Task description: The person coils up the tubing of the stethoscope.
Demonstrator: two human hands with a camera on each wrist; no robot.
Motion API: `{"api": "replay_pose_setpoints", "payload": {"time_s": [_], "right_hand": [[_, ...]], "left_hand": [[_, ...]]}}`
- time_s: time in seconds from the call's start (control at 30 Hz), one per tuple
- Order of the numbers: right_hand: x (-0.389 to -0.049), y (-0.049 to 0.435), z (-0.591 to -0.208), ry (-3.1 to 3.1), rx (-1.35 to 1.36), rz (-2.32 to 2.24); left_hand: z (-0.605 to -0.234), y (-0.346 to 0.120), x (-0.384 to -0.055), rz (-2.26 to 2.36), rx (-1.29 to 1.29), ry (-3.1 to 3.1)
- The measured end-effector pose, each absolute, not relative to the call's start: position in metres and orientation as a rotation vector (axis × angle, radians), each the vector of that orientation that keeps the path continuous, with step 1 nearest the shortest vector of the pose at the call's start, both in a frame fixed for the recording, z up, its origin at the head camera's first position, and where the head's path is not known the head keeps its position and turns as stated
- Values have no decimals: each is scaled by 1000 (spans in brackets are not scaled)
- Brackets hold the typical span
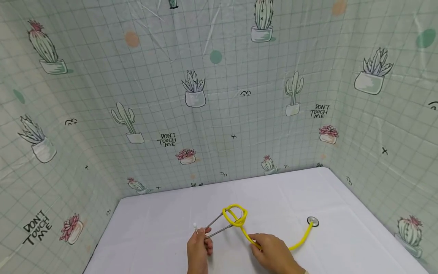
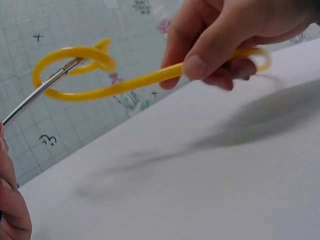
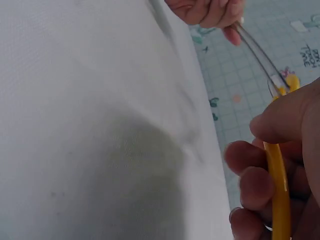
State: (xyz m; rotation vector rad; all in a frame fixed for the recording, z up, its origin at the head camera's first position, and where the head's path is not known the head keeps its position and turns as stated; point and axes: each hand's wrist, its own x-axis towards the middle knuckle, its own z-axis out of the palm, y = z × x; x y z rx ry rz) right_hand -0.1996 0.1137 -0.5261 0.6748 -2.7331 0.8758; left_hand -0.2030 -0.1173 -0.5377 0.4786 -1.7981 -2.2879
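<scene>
A stethoscope with yellow tubing (image 1: 234, 225) is held up between both hands above the table. My left hand (image 1: 199, 245) grips its metal ear tubes near the ear tips, and one white ear tip (image 1: 195, 225) pokes up past the fingers. From there the metal tubes (image 2: 37, 92) run into the yellow tubing, which loops round on itself. Farther along, my right hand (image 1: 273, 251) pinches the tubing between thumb and fingers, as the right wrist view shows with the thumb (image 3: 280, 120) on top. Beyond it the tubing leads to the round chest piece (image 1: 313, 221) at the right.
A white-covered table (image 1: 164, 217) lies under the hands, with their shadows on it. Grey-green cloth walls (image 1: 232, 114) printed with cacti and a grid stand at the back and both sides.
</scene>
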Motion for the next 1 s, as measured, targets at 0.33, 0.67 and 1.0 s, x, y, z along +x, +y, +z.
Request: {"api": "replay_pose_setpoints", "payload": {"time_s": [0.33,0.67,1.0], "right_hand": [[-192,112,-518,-2758,687,954],[-189,102,-513,-2680,782,907],[-191,100,-507,-2613,800,860]], "left_hand": [[-554,-122,-206,-2249,574,-1790],[-555,-116,-203,-2114,548,-1812],[-560,-110,-198,-1971,524,-1870]]}}
